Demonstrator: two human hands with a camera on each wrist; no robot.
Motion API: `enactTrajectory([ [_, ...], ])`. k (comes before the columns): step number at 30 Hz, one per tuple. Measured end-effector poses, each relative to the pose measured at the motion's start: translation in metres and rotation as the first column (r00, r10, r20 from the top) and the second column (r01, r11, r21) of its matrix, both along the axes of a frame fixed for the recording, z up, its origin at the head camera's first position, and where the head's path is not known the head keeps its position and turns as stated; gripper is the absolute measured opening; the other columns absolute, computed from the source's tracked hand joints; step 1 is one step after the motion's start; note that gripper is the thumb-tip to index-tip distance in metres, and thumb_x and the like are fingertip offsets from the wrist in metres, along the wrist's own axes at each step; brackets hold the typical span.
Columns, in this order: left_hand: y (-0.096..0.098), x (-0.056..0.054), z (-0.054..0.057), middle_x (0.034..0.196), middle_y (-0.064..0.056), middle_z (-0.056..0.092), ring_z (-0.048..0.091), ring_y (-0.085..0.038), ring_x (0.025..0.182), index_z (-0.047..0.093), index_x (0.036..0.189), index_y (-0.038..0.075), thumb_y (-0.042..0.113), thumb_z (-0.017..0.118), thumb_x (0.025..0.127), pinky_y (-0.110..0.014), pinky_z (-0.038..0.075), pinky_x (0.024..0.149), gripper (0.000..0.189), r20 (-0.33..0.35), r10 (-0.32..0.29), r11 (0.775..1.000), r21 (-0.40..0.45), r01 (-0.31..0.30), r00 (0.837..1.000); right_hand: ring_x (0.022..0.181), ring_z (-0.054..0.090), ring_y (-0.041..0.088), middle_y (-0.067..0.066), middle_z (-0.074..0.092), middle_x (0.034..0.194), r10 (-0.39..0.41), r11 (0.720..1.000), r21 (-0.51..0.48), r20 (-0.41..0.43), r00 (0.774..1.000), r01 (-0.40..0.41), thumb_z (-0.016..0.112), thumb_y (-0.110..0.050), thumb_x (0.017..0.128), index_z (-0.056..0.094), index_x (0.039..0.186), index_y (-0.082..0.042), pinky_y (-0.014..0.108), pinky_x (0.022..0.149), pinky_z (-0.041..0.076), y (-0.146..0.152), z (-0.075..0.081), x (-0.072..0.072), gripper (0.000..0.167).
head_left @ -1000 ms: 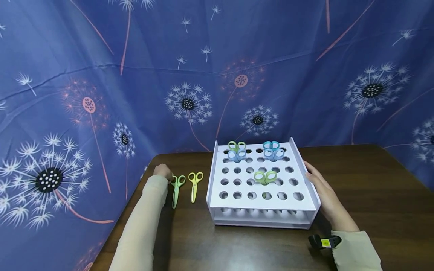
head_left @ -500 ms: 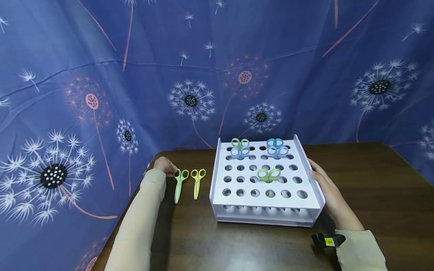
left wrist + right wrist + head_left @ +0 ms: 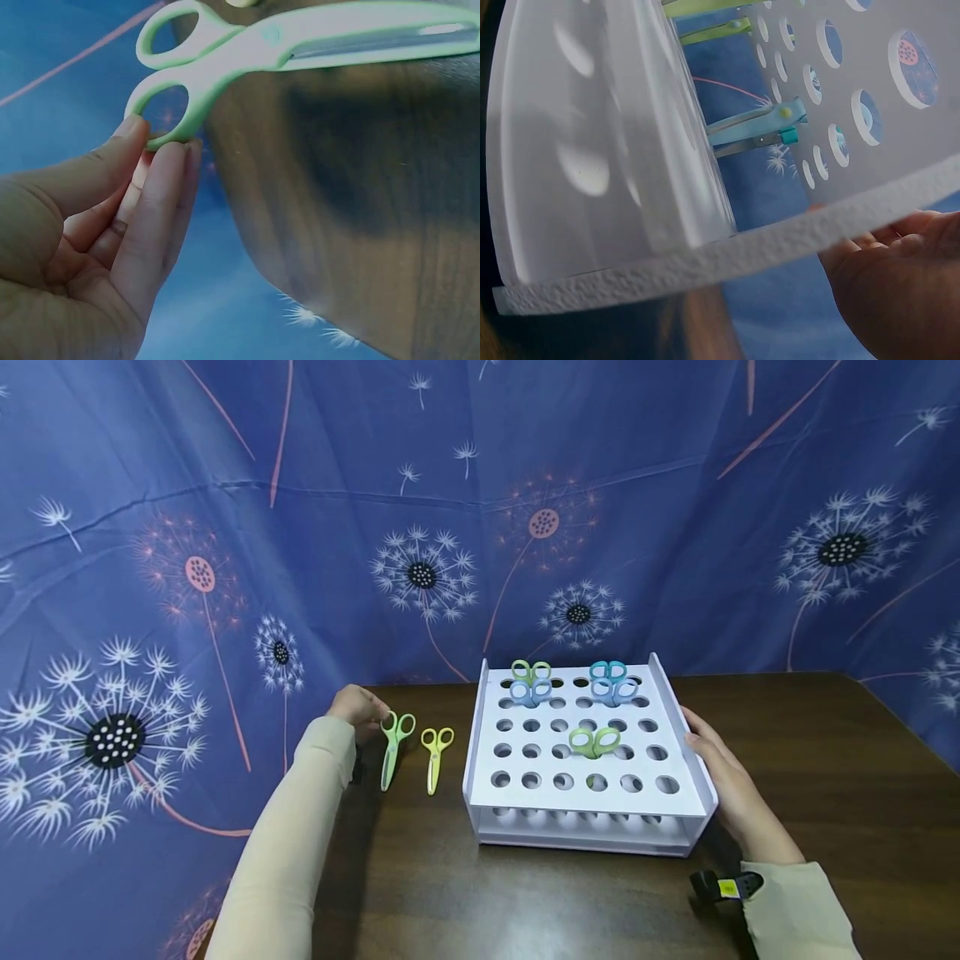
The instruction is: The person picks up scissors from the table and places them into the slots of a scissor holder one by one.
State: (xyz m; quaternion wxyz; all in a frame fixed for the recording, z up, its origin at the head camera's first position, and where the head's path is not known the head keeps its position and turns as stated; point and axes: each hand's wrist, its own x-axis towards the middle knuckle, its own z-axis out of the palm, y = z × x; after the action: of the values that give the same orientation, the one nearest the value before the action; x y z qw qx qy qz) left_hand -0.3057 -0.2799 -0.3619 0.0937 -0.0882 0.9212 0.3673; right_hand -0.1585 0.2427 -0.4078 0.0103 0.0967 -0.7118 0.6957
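Observation:
Between thumb and fingertips, my left hand [image 3: 358,703] pinches one handle loop of light green scissors [image 3: 225,64], seen large in the left wrist view. Their blades point toward me in the head view. Yellow scissors [image 3: 435,760] lie on the table just right of them. My right hand [image 3: 731,781] holds the right side panel of a white rack [image 3: 547,793] with rows of round holes, its thumb at the panel's edge. Green scissors [image 3: 595,742], teal scissors [image 3: 608,671] and several other pairs stand in the holes, handles up; some blades [image 3: 754,126] show below in the right wrist view.
The brown wooden table [image 3: 420,877] ends at the left beside my arm. Behind it hangs a blue cloth [image 3: 337,568] with dandelion prints. A black strap device [image 3: 726,887] with a yellow label sits on my right wrist.
My left hand has closed on the light green scissors' loop and shifted them slightly toward the back of the table. The right hand stays at the rack; the head view has shifted a little.

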Motion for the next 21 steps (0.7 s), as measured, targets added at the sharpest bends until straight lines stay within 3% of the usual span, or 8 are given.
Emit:
enactTrajectory([
  [7, 0.007, 0.000, 0.012, 0.093, -0.013, 0.070, 0.071, -0.030, 0.082, 0.073, 0.098, -0.004, 0.005, 0.070, 0.087, -0.038, 0.058, 0.074, 0.015, -0.057, 0.005, 1.000, -0.004, -0.005, 0.998, 0.096, 0.058, -0.006, -0.019, 0.051, 0.120, 0.012, 1.000, -0.024, -0.015, 1.000, -0.012, 0.033, -0.031, 0.106, 0.016, 0.156, -0.016, 0.014, 0.076, 0.050, 0.000, 0.000, 0.001, 0.056],
  [14, 0.016, -0.006, 0.021, 0.112, -0.018, 0.065, 0.069, -0.029, 0.089, 0.073, 0.100, -0.001, 0.009, 0.070, 0.088, -0.031, 0.057, 0.069, 0.016, -0.095, 0.022, 1.000, 0.010, -0.021, 0.995, 0.097, 0.058, -0.006, -0.019, 0.051, 0.120, 0.013, 0.999, -0.036, -0.031, 0.999, -0.014, 0.033, -0.030, 0.105, 0.016, 0.156, -0.015, 0.014, 0.076, 0.050, 0.002, 0.001, -0.001, 0.056],
  [21, 0.024, -0.008, 0.032, 0.100, -0.014, 0.070, 0.069, -0.033, 0.093, 0.075, 0.099, 0.000, 0.010, 0.072, 0.086, -0.028, 0.055, 0.066, 0.016, -0.132, 0.051, 0.999, -0.001, -0.051, 0.990, 0.096, 0.058, -0.006, -0.020, 0.050, 0.120, 0.014, 1.000, -0.019, -0.031, 0.999, -0.014, 0.033, -0.031, 0.106, 0.016, 0.156, -0.014, 0.014, 0.075, 0.050, 0.001, -0.002, 0.000, 0.056],
])
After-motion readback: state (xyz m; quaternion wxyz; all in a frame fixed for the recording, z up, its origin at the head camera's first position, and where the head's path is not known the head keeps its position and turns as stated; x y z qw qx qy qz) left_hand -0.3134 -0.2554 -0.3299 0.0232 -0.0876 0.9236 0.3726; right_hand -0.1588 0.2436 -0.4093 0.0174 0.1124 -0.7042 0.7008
